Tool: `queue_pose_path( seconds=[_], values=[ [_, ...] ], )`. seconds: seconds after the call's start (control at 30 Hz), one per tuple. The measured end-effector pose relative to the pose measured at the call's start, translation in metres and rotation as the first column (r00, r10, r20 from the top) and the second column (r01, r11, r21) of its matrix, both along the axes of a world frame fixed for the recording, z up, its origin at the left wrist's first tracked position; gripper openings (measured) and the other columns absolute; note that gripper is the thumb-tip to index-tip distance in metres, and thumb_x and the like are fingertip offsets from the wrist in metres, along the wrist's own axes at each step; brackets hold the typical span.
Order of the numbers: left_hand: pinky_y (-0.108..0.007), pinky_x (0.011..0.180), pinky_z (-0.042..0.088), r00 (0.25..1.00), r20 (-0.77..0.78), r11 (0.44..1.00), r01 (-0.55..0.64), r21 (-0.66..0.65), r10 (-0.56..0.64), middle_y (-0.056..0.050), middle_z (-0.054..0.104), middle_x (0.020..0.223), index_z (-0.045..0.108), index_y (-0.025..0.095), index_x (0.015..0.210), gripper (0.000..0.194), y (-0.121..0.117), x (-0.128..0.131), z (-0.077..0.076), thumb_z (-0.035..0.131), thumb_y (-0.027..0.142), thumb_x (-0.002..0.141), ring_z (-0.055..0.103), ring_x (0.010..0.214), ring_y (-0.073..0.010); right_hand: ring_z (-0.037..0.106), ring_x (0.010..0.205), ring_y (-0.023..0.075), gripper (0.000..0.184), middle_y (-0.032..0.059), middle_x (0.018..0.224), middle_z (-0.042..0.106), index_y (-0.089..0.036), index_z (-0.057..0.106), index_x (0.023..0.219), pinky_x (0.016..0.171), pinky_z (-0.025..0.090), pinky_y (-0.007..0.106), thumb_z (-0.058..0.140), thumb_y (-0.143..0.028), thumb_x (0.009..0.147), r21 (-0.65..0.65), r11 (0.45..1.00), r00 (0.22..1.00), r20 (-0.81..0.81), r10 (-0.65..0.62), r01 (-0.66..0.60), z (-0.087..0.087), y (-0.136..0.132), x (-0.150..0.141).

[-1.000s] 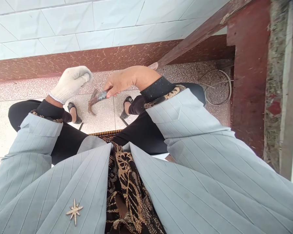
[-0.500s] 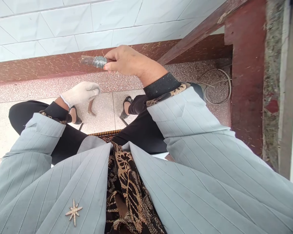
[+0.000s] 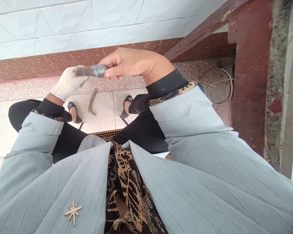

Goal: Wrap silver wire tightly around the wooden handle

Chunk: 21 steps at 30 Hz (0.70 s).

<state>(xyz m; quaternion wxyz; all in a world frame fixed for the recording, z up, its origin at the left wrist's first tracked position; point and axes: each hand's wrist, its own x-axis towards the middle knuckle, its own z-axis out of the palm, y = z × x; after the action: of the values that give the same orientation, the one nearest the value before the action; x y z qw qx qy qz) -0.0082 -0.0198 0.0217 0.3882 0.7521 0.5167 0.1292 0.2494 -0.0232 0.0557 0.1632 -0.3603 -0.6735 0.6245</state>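
Observation:
In my bare right hand (image 3: 130,63) is a short wooden stick (image 3: 83,71), held level by its right end. Shiny thin wire (image 3: 98,70) is wound in a thick band round the stick, just beyond my fingertips. My left hand (image 3: 67,82), in a white knit glove, is closed behind the stick's free end. That end covers part of the glove, so I cannot make out whether the left fingers touch the stick or hold a strand. On the floor below lies a curved brown stick (image 3: 92,102).
A white tiled wall (image 3: 63,26) with a red-brown base band (image 3: 19,70) rises ahead. To the right stand a slanting wooden bar (image 3: 197,29) and a red wooden panel (image 3: 250,81). A pale coiled cable (image 3: 230,86) lies on the floor beside them.
My gloved left hand has risen to the stick's free end. My right hand has lowered slightly with the stick, which has turned about its length and looks blurred.

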Motion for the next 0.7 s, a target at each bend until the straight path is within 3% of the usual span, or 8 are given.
queue_pose_path(
  seconds=[0.07, 0.13, 0.2, 0.3, 0.4, 0.53, 0.6, 0.7],
  values=[
    [-0.032, 0.066, 0.042, 0.998, 0.042, 0.998, 0.051, -0.038, -0.049, 0.001, 0.057, 0.067, 0.066, 0.021, 0.084, 0.014, -0.003, 0.004, -0.003, 0.055, 0.025, 0.091, 0.050, 0.063, -0.0128, 0.047, 0.059, 0.0058, 0.019, -0.0008, 0.079, 0.062, -0.011, 0.061, 0.090, 0.053, 0.036, 0.018, 0.052, -0.001, 0.103, 0.048, 0.972, 0.967, -0.125, -0.223, 0.230, 0.004, 0.000, 0.001],
    [-0.031, 0.066, 0.043, 0.983, 0.060, 0.984, 0.176, -0.035, -0.174, 0.000, 0.059, 0.069, 0.070, 0.020, 0.089, 0.019, -0.006, 0.010, -0.005, 0.052, 0.026, 0.091, 0.053, 0.064, -0.0139, 0.046, 0.062, 0.0059, 0.023, 0.0015, 0.084, 0.060, -0.013, 0.054, 0.086, 0.053, 0.035, 0.019, 0.047, -0.004, 0.106, 0.032, 0.906, 0.903, -0.094, -0.418, 0.423, 0.005, 0.001, 0.000],
    [-0.030, 0.070, 0.046, 0.956, 0.032, 0.956, 0.293, -0.029, -0.292, 0.001, 0.061, 0.071, 0.072, 0.019, 0.091, 0.021, -0.010, 0.015, -0.005, 0.052, 0.027, 0.091, 0.057, 0.067, -0.0147, 0.046, 0.064, 0.0065, 0.022, 0.0023, 0.087, 0.060, -0.014, 0.053, 0.086, 0.055, 0.036, 0.020, 0.047, -0.005, 0.106, 0.052, 0.888, 0.886, 0.067, -0.460, 0.457, 0.002, 0.003, -0.002],
    [-0.031, 0.080, 0.050, 0.924, -0.027, 0.925, 0.381, 0.007, -0.381, 0.000, 0.066, 0.077, 0.073, 0.019, 0.092, 0.022, -0.013, 0.018, -0.002, 0.054, 0.029, 0.091, 0.063, 0.076, -0.0166, 0.046, 0.070, 0.0092, 0.015, 0.0011, 0.085, 0.057, -0.016, 0.052, 0.088, 0.063, 0.035, 0.023, 0.055, -0.010, 0.101, 0.220, 0.909, 0.853, 0.322, -0.411, 0.355, -0.006, 0.005, -0.005],
    [-0.032, 0.087, 0.050, 0.931, -0.031, 0.931, 0.365, 0.019, -0.364, -0.001, 0.068, 0.082, 0.072, 0.019, 0.089, 0.021, -0.014, 0.017, 0.003, 0.053, 0.029, 0.091, 0.065, 0.085, -0.0187, 0.035, 0.070, 0.0114, 0.025, -0.0017, 0.075, 0.043, -0.019, 0.045, 0.078, 0.068, 0.027, 0.028, 0.060, -0.012, 0.097, 0.399, 0.915, 0.773, 0.560, -0.298, 0.063, -0.012, 0.006, -0.010],
    [-0.035, 0.087, 0.049, 0.946, -0.068, 0.947, 0.320, 0.019, -0.318, -0.002, 0.068, 0.082, 0.071, 0.019, 0.086, 0.021, -0.012, 0.013, 0.005, 0.052, 0.027, 0.090, 0.063, 0.085, -0.0191, 0.038, 0.068, 0.0096, 0.022, -0.0042, 0.069, 0.047, -0.015, 0.057, 0.077, 0.067, 0.028, 0.026, 0.064, -0.010, 0.097, 0.103, 0.934, 0.664, 0.730, 0.162, -0.341, -0.015, 0.004, -0.014],
    [-0.034, 0.083, 0.048, 0.954, -0.074, 0.956, 0.291, 0.024, -0.289, -0.001, 0.068, 0.083, 0.071, 0.020, 0.088, 0.020, -0.010, 0.010, 0.003, 0.052, 0.027, 0.090, 0.059, 0.081, -0.0170, 0.046, 0.067, 0.0081, 0.008, -0.0050, 0.070, 0.055, -0.011, 0.070, 0.091, 0.066, 0.032, 0.022, 0.065, -0.010, 0.098, -0.063, 0.889, 0.661, 0.645, 0.383, -0.454, -0.013, 0.003, -0.010],
    [-0.033, 0.074, 0.045, 0.979, 0.007, 0.978, 0.205, 0.039, -0.205, 0.000, 0.063, 0.077, 0.069, 0.021, 0.087, 0.016, -0.006, 0.006, -0.002, 0.055, 0.028, 0.091, 0.053, 0.073, -0.0148, 0.050, 0.065, 0.0068, 0.013, -0.0052, 0.072, 0.059, -0.008, 0.075, 0.107, 0.063, 0.038, 0.019, 0.064, -0.009, 0.100, -0.013, 0.881, 0.821, 0.356, 0.447, -0.474, -0.008, 0.004, 0.003]
  ],
)
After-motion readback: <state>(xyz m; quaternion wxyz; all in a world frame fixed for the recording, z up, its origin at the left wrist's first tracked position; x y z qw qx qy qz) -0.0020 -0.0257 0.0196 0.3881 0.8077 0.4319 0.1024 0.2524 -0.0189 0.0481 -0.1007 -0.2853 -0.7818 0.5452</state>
